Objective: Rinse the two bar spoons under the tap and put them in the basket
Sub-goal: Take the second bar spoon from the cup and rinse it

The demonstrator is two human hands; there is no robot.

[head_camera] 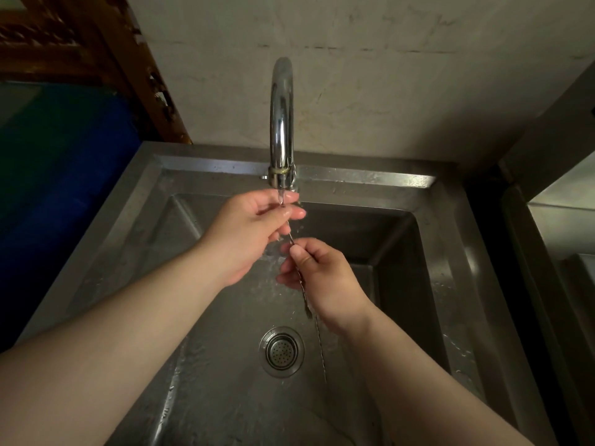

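Water runs from the chrome tap (pixel 282 123) onto the fingers of my left hand (pixel 249 235), which pinch the upper end of a thin twisted bar spoon (pixel 305 300). My right hand (pixel 317 273) grips the same spoon lower on its stem, just below and right of the left hand. Past the right hand two thin twisted ends show: a short one, and a longer one reaching down over the sink toward the drain side. I cannot tell whether one spoon or two are held. No basket is in view.
The steel sink (pixel 428 252) fills the middle, wet inside, with a round drain strainer (pixel 281 351) below my hands. A blue surface (pixel 64 162) lies to the left, a carved wooden frame (pixel 106 59) at upper left, a metal counter edge (pixel 560 226) at right.
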